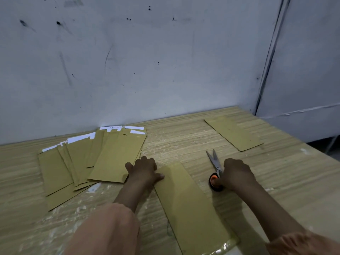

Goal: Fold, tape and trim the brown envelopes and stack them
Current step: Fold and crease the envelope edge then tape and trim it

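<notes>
- Brown paper is what the step in hand turns on: one brown envelope [187, 203] lies flat on the wooden counter [184, 140] between the two hands, its near end edged with clear tape [225, 246] that overhangs the paper.
- The envelope's far left corner is pressed down by the left hand [145, 171], knuckles bent and thumb laid along the paper's edge.
- The orange-and-black handles of the scissors [215, 166] are gripped by the right hand [235, 173], its fingers curled around them; the blades lie on the counter, slightly parted and pointing away.
- The step is judged to be the trim: the scissors are to be lifted and brought to the taped end.
- For a clean cut, the envelope is best kept pinned while the blades are run along the paper's edge, so that only surplus tape is removed.
- A fanned pile of envelopes [92, 162] with white strips lies to the left; a single envelope [233, 133] rests well apart, far right.
</notes>
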The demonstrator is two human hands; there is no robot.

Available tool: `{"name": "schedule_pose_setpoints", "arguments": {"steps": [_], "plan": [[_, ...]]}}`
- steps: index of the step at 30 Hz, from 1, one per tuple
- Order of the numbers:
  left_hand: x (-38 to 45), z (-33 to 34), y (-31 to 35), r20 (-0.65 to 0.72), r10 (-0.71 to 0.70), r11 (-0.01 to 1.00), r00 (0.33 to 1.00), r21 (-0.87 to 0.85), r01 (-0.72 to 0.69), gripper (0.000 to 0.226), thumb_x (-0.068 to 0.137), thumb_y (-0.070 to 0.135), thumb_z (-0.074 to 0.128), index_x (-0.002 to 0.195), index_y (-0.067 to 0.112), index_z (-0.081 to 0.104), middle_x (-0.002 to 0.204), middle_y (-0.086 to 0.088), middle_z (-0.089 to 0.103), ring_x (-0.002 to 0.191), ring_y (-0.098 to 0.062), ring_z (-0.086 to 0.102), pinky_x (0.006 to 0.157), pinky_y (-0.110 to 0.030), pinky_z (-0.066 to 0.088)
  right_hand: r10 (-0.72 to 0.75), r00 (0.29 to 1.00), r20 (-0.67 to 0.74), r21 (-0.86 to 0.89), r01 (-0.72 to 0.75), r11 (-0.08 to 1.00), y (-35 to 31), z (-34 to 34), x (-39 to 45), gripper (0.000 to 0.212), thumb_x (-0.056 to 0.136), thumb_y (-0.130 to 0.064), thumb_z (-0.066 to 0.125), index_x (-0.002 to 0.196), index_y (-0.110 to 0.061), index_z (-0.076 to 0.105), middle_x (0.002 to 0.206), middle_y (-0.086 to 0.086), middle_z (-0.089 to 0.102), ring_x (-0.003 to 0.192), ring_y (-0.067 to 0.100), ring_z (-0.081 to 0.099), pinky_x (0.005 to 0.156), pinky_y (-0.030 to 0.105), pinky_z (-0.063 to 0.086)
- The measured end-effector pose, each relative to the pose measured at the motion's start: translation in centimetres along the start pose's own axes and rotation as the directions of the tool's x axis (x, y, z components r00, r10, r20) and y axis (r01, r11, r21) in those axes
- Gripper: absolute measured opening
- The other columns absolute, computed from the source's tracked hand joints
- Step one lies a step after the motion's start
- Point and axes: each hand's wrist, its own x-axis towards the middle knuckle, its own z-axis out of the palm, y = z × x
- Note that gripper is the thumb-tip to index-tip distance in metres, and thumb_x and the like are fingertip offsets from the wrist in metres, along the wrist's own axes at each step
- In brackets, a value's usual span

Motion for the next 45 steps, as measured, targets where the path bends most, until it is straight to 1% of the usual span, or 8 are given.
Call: {"name": "schedule_pose_setpoints", "arguments": {"steps": [4, 12, 18, 22, 27, 34, 38, 45], "plan": [[0.8, 0.3, -0.4, 0.032, 0.019, 0.984, 0.999, -0.180, -0.013, 0.032, 0.080, 0.041, 0.070, 0.095, 0.023, 0.047, 0.119, -0.002, 0.050, 0.112, -0.020, 0.049, 0.102, -0.038, 0.032, 0.019, 1.000, -0.009, -0.049, -0.020, 0.999, -0.2, -0.2, 0.0, 0.035, 0.089, -0.028, 0.062, 0.116, -0.008, 0.053, 0.118, 0.006, 0.059, 0.107, 0.020, 0.059, 0.069, 0.022, 0.040], [1.1, 0.3, -0.5, 0.053, 0.009, 0.959, 0.999, -0.282, 0.007, 0.040, 0.080, 0.036, 0.072, 0.111, 0.021, 0.052, 0.112, 0.003, 0.053, 0.114, -0.017, 0.048, 0.099, -0.034, 0.027, -0.246, 0.965, -0.096, 0.178, 0.260, 0.949, -3.5, 3.2, 0.9, 0.032, 0.094, -0.028, 0.052, 0.121, -0.010, 0.056, 0.128, 0.011, 0.050, 0.123, 0.023, 0.045, 0.092, 0.029, 0.041], [1.8, 0.4, -0.4, 0.102, 0.063, 0.952, 0.993, -0.303, -0.029, 0.025, 0.081, 0.024, 0.072, 0.064, 0.028, 0.055, 0.087, 0.010, 0.059, 0.105, -0.017, 0.056, 0.098, -0.037, 0.039, -0.255, 0.966, -0.037, 0.195, 0.257, 0.946, -5.3, 4.6, 1.4, 0.030, 0.094, -0.029, 0.052, 0.115, -0.009, 0.058, 0.121, 0.011, 0.047, 0.113, 0.025, 0.046, 0.089, 0.032, 0.042], [1.3, 0.1, 0.5, 0.052, 0.069, 0.944, 0.996, -0.325, -0.048, 0.015, 0.087, 0.029, 0.065, 0.085, 0.026, 0.051, 0.107, 0.006, 0.057, 0.110, -0.014, 0.053, 0.090, -0.030, 0.029, -0.226, 0.974, -0.028, 0.250, 0.226, 0.942, -5.8, 4.9, 1.5, 0.038, 0.090, -0.038, 0.057, 0.111, -0.007, 0.062, 0.119, 0.011, 0.054, 0.110, 0.026, 0.052, 0.089, 0.032, 0.045], [0.8, 0.5, 1.1, 0.072, 0.058, 0.957, 0.996, -0.286, -0.035, 0.052, 0.080, 0.033, 0.072, 0.124, 0.022, 0.046, 0.132, -0.001, 0.047, 0.121, -0.018, 0.048, 0.102, -0.037, 0.030, -0.179, 0.984, -0.006, 0.261, 0.174, 0.949, -6.4, 5.5, 1.1, 0.042, 0.087, -0.039, 0.062, 0.116, -0.008, 0.057, 0.121, 0.010, 0.050, 0.118, 0.027, 0.046, 0.091, 0.033, 0.044], [0.6, 0.2, 1.0, -0.007, 0.076, 0.931, 0.997, -0.358, -0.074, 0.023, 0.092, 0.042, 0.053, 0.105, 0.025, 0.062, 0.115, 0.006, 0.059, 0.121, -0.018, 0.044, 0.096, -0.035, 0.027, -0.149, 0.989, 0.001, 0.668, 0.111, 0.736, -5.6, 4.2, 1.0, 0.020, 0.091, -0.018, 0.058, 0.110, -0.010, 0.055, 0.090, -0.004, 0.052, 0.087, 0.011, 0.050, 0.068, 0.019, 0.040], [0.1, -1.2, 2.2, -0.131, 0.108, 0.874, 0.986, -0.460, -0.157, 0.015, 0.096, 0.032, 0.049, 0.086, 0.023, 0.056, 0.093, 0.008, 0.055, 0.108, -0.016, 0.053, 0.081, -0.030, 0.024, -0.130, 0.986, -0.105, 0.732, 0.165, 0.661, -5.3, 4.2, 0.6, 0.013, 0.092, -0.022, 0.058, 0.102, -0.016, 0.052, 0.082, -0.009, 0.049, 0.075, 0.004, 0.047, 0.059, 0.014, 0.037], [-0.5, -2.9, 3.9, -0.242, 0.174, 0.895, 0.955, -0.365, -0.256, 0.013, 0.096, 0.035, 0.048, 0.087, 0.032, 0.058, 0.093, 0.013, 0.058, 0.109, -0.012, 0.052, 0.086, -0.034, 0.020, -0.079, 0.923, -0.377, 0.702, 0.340, 0.625, -5.5, 2.6, 0.7, 0.011, 0.094, -0.021, 0.054, 0.099, -0.013, 0.061, 0.086, -0.007, 0.055, 0.082, 0.008, 0.052, 0.070, 0.019, 0.038]]}}
